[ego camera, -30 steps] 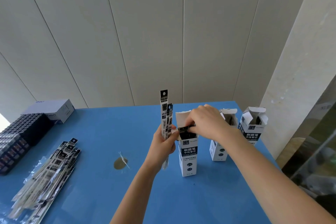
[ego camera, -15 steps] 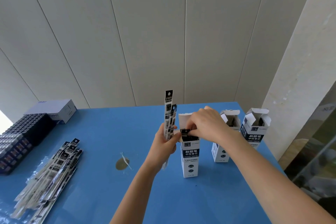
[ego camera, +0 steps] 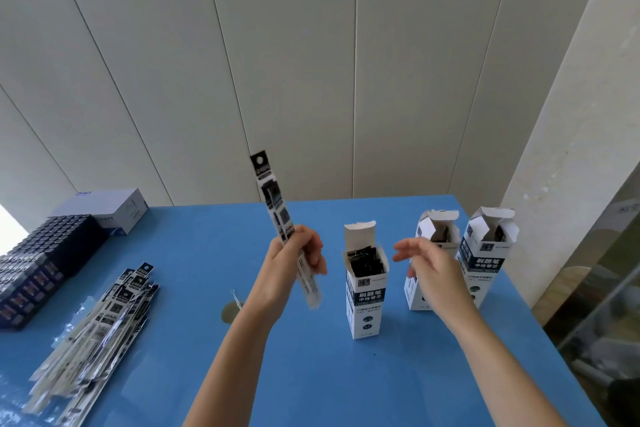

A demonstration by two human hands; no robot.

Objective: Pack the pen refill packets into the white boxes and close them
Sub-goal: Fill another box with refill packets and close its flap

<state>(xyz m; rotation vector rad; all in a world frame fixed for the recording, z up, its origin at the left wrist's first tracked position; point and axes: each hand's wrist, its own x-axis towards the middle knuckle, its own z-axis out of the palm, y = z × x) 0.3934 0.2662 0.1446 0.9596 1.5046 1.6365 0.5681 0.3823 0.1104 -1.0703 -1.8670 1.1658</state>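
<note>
My left hand (ego camera: 294, 262) grips a few long pen refill packets (ego camera: 277, 218), held up and tilted left above the blue table (ego camera: 311, 374). Just right of it stands an open white box (ego camera: 365, 288), its lid flap up and black packet tops showing inside. My right hand (ego camera: 426, 262) hovers open to the right of that box, holding nothing. Behind that hand stand two more open white boxes, one (ego camera: 434, 239) partly hidden by it and one (ego camera: 486, 253) further right. A heap of loose refill packets (ego camera: 100, 333) lies at the left.
Dark boxes (ego camera: 38, 263) are stacked at the table's left edge, with a white carton (ego camera: 110, 210) behind them. A small brownish spot (ego camera: 228, 312) marks the table near my left forearm. A panelled wall rises behind; the table's right edge runs near a pillar.
My right hand has left the top of the middle box and moved right, open. My left hand has tilted its packets to the left, away from the box.
</note>
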